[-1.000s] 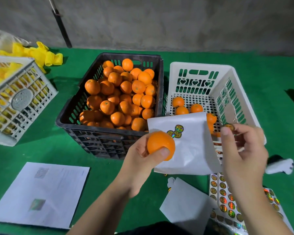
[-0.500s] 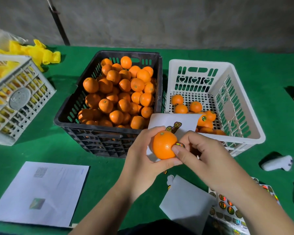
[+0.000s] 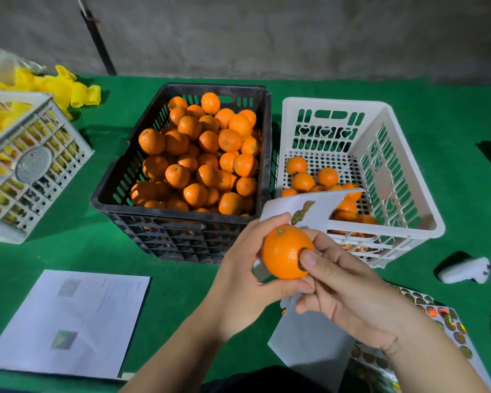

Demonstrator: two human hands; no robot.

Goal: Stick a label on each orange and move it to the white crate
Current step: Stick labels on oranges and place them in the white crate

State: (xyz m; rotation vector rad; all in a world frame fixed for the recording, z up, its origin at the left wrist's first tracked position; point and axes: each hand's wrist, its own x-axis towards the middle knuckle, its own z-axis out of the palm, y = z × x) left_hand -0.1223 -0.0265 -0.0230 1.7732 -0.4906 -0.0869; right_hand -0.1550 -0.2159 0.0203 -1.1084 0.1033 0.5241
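Orange held above the green surface, just in front of the near rims of the two crates. Stem end faces up and slightly away from the camera; fruit nearly round, no clear long axis. A round label sits on its lower right side, partly covered by a thumb.

Left hand: comes up from below, palm toward the fruit, fingers curled behind it and thumb under it, gripping the orange. The same hand seems to hold a white label backing sheet behind the fruit; the exact contact is hidden. The sheet leans over the near rim of the white crate and carries a few stickers.

Right hand: enters from lower right, thumb tip pressing the label against the orange's skin, the other fingers curled loosely beneath and gripping nothing that can be seen.

White crate: several oranges lie in its near half. Black crate, touching or just beside it on the left, is heaped with oranges.

Further out: sticker sheets under the right forearm, a printed paper at lower left, a grey lattice crate with yellow foam nets at far left, a small white device at right.
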